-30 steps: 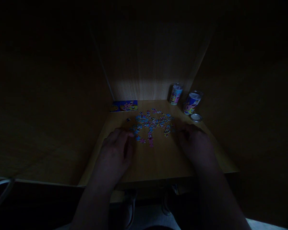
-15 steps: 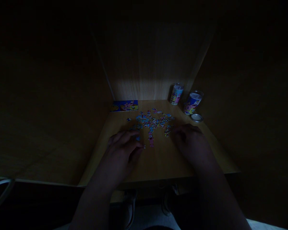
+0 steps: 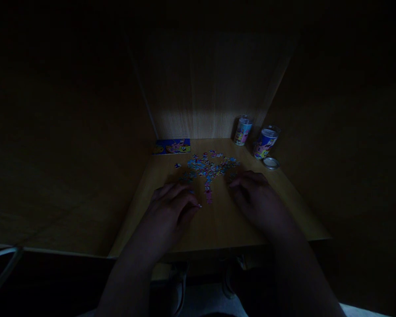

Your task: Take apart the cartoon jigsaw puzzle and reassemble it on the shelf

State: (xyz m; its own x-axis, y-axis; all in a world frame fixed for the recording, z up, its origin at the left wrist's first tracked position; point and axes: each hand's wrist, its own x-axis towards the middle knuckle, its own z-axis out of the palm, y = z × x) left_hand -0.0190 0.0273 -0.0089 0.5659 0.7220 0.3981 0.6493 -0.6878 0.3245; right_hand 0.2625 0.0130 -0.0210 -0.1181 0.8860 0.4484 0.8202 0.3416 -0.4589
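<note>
Noting left hand (image 3: 168, 208) pinching a puzzle piece (image 3: 200, 206), we judge overreach could skew the pink strip (image 3: 209, 197); right hand (image 3: 257, 200) curled, contents unclear.

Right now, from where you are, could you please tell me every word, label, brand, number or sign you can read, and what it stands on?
No text can be read in this view.
Light-blue cartoon canister: any lettering is too small and dark.
Dark-blue cartoon canister: likewise.
Blue cartoon panel: figures show, but no legible words.
Jigsaw pieces: too small and dim.
</note>
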